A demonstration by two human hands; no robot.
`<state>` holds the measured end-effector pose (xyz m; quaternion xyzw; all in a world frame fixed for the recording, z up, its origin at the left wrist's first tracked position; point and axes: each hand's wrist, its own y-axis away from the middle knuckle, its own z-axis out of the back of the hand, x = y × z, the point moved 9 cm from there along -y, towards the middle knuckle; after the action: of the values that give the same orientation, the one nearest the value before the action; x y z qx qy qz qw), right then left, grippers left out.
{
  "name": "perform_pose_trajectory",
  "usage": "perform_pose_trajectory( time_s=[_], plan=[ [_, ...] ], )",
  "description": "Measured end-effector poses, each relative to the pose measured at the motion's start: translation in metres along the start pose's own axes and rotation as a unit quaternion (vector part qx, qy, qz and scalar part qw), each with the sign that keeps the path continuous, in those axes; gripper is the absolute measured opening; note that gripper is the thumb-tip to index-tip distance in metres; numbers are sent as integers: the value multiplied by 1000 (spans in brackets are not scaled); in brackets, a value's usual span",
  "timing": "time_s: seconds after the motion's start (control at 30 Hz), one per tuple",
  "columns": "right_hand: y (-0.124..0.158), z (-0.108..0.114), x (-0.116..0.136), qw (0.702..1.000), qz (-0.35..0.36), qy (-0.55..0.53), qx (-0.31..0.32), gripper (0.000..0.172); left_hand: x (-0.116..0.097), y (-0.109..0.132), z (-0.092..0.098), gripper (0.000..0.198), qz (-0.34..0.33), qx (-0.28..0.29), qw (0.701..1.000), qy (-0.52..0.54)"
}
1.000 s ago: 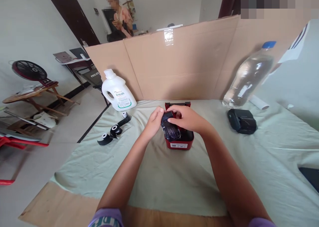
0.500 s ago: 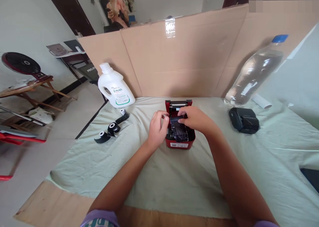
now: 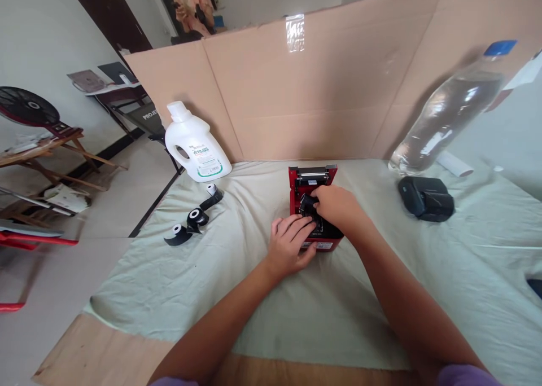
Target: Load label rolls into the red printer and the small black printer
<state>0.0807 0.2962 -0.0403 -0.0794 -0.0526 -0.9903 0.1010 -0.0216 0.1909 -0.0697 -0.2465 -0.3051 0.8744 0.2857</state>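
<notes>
Far left of frame: a round dark fan (image 3: 27, 105) on a wooden stand, well apart from your bench (image 3: 254, 295).
Upper left: a person (image 3: 188, 2) behind the cardboard screen (image 3: 339, 92).
Left of centre: a white jug (image 3: 195, 145) upright at the screen's foot; three black rolls (image 3: 192, 219) lie on the pale cloth (image 3: 190, 273) near it.
Centre, left hand: your left hand (image 3: 290, 245) lies flat, fingers spread and gripping nothing, against the front left of the red printer (image 3: 312, 174).
Centre, right hand: your right hand (image 3: 336, 208) is curled round a black roll (image 3: 305, 204) inside the printer's open top.
Right: a clear bottle (image 3: 449, 115) leans on the screen; a black device (image 3: 425, 198) sits just below it.
</notes>
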Motion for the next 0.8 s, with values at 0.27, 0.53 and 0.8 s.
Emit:
perform_pose_trajectory(
  time_s=[0.27,0.53,0.8],
  plan=[
    [5,7,9,996,75,38,2,36,-9,-1,0,33,-18,-14,1000,-2],
    [-1,-6,10,998,56,22,29,35,-13,-3,2,36,-18,-28,999,-19],
    [7,51,-49,978,-21,-162,-134,24,-15,4,0,38,-8,-53,996,-66]
  ],
)
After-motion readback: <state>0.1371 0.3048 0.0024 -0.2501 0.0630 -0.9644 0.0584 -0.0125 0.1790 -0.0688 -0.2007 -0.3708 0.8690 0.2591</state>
